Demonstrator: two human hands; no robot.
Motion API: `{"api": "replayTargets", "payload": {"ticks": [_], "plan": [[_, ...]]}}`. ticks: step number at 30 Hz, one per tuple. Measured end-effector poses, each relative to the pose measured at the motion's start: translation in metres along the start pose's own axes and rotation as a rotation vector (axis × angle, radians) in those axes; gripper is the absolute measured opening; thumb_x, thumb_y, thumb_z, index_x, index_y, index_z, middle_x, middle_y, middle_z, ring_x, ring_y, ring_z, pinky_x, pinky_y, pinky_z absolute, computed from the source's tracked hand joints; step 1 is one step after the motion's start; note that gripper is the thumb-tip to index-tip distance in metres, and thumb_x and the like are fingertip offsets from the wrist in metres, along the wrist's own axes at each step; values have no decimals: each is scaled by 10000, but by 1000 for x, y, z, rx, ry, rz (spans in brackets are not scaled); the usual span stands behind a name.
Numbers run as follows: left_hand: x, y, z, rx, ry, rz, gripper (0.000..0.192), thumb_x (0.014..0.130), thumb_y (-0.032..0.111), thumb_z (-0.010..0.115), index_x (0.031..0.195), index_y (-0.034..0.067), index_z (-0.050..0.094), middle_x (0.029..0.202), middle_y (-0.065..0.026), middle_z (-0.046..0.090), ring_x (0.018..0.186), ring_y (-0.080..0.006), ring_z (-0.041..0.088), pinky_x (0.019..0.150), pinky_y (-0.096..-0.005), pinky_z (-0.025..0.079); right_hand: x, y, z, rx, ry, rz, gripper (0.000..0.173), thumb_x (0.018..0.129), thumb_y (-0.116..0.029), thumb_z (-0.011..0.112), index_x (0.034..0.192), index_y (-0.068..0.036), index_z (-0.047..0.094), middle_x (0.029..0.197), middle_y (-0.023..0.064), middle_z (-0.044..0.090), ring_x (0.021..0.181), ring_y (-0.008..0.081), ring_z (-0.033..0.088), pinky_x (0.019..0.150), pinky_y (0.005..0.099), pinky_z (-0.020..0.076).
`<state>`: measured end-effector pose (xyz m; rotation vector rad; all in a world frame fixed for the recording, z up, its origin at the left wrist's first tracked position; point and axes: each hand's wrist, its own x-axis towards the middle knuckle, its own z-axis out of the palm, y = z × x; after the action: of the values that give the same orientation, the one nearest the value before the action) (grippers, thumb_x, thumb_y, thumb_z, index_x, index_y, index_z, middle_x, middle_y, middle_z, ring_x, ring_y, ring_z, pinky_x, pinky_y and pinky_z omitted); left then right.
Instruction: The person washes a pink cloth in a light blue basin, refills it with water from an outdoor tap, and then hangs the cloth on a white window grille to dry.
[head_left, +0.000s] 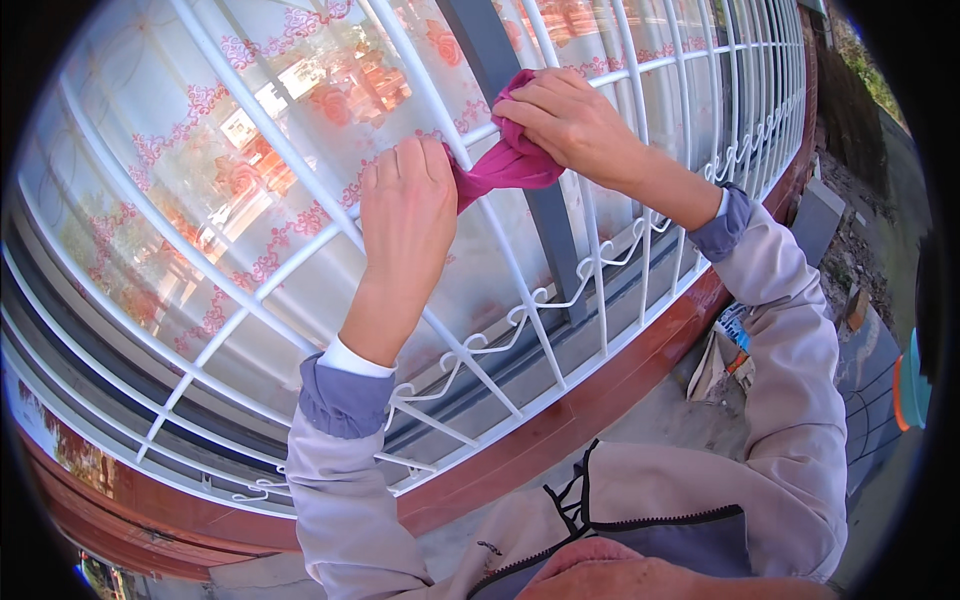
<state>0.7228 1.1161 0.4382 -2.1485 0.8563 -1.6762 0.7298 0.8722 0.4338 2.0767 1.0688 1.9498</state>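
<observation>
A magenta cloth (510, 166) stretches between my hands against the white metal window grille (517, 262). It passes by an upright bar near a crossbar, bunched and twisted in its middle. My left hand (412, 195) grips its left end, with the knuckles towards me and the fingertips hidden. My right hand (574, 127), higher and further right, clasps the other end, where the cloth bulges above and below the fingers. Whether the cloth is wrapped fully round the bar I cannot tell.
Behind the bars is window glass with a rose-patterned curtain (337, 105) and a grey frame post (555, 240). Scrollwork (532, 300) runs along the lower grille. Below is a red tiled ledge (525, 427). A crumpled bag (720, 360) and a turquoise basin (911, 382) are at the right.
</observation>
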Motion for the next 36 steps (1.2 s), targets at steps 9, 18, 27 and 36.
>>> {"api": "replayTargets", "payload": {"ticks": [9,18,27,36], "plan": [[-3,-23,-12,-127,-135,44,154,943,176,628,908,63,529,881,-92,549,790,-275,596,728,-398,465,-4,1,-3,10,-91,-9,399,794,-21,690,1185,-88,644,1116,85,667,1050,253,635,953,378,472],[29,-20,-35,-215,315,-228,178,974,195,610,990,18,617,886,-129,549,797,-301,578,766,-417,447,-25,10,-33,669,394,926,275,962,-37,570,1210,40,661,949,122,744,832,165,718,780,286,573],[85,11,-3,-928,418,-567,246,1014,151,464,1100,-71,525,981,-256,632,872,-450,608,800,-504,461,59,50,34,469,402,845,262,1033,-146,431,1153,19,595,929,278,658,865,454,636,799,463,502],[122,-20,8,-1039,382,-681,320,1031,221,464,980,-84,549,874,-225,648,801,-360,632,743,-439,481,80,71,18,607,269,792,313,1044,-207,414,1147,32,587,920,229,668,849,344,662,786,416,507]]}}
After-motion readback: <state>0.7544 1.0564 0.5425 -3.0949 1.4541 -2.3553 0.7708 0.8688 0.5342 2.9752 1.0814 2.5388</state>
